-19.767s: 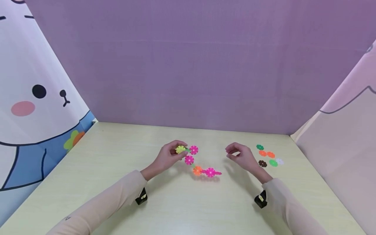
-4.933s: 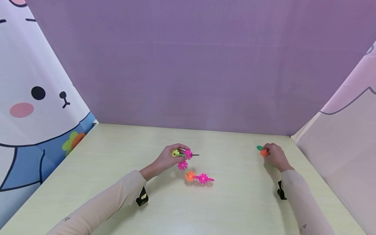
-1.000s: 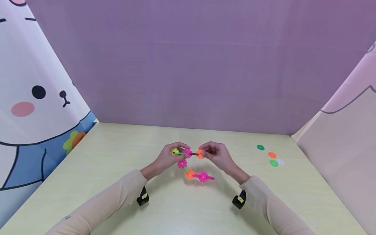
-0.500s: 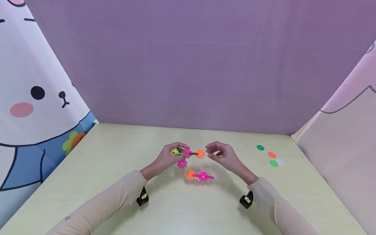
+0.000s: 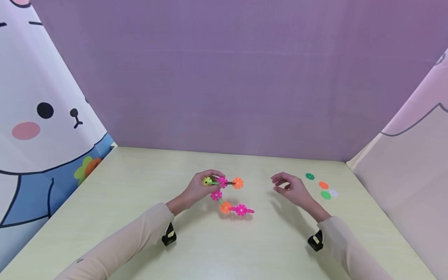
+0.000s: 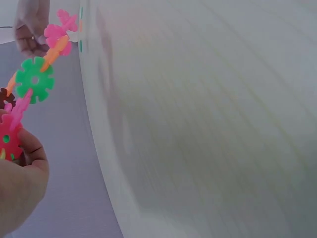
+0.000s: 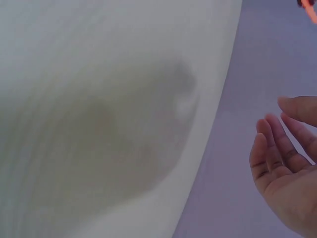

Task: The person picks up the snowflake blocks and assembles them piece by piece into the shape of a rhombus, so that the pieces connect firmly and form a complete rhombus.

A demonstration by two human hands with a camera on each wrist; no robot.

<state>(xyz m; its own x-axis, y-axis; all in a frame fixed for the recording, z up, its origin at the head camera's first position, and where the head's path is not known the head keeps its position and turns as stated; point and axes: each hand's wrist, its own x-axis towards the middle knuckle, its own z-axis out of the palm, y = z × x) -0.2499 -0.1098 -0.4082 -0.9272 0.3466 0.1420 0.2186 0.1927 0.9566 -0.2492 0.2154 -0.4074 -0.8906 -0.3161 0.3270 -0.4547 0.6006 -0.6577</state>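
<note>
My left hand [image 5: 200, 189] pinches a chain of notched plastic snowflake discs, held over the table. A yellow disc [image 5: 207, 181] sits at the fingers, beside a pink disc [image 5: 222, 182]. From there a brown disc seen edge-on [image 5: 231, 183] leads to an orange disc [image 5: 238, 183] at the right end. Lower down hang another pink disc [image 5: 216, 195], an orange disc [image 5: 225, 207] and further pink ones. In the left wrist view a green disc [image 6: 34, 80] joins pink and orange pieces. My right hand [image 5: 294, 191] hovers right of the chain, fingers loosely bent, holding nothing.
On the right of the table [image 5: 210, 249] lie several loose discs: dark green [image 5: 310, 176], orange [image 5: 323, 185], light green [image 5: 326, 195] and white [image 5: 333, 193]. A purple backdrop [image 5: 224, 77] rises behind the table, with printed panels at both sides.
The right hand brought an orange disc to the brown one on the chain, let go, and moved right. Orange and brown discs left the loose group. The left hand kept its grip.
</note>
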